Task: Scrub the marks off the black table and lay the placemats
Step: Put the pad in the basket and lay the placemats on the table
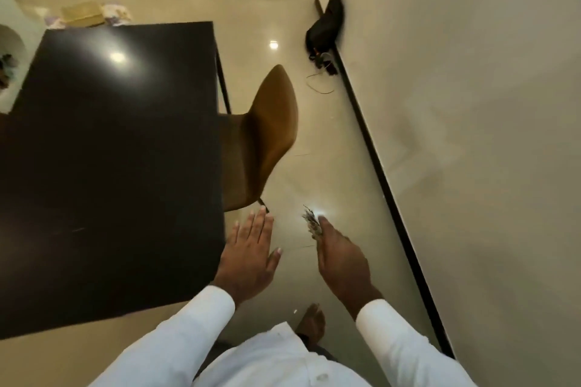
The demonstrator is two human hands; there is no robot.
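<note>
Right hand grips scrubber, its length pointing forward; left hand flat-fingered beside table

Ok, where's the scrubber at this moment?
Head view, lower middle: the scrubber is gripped in the right hand, over the floor to the right of the black table, near the brown chair.

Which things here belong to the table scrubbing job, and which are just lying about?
Job: black table; scrubber held in the right hand; left hand, free.
Lying about: brown chair; black bag and cables by the wall.
</note>
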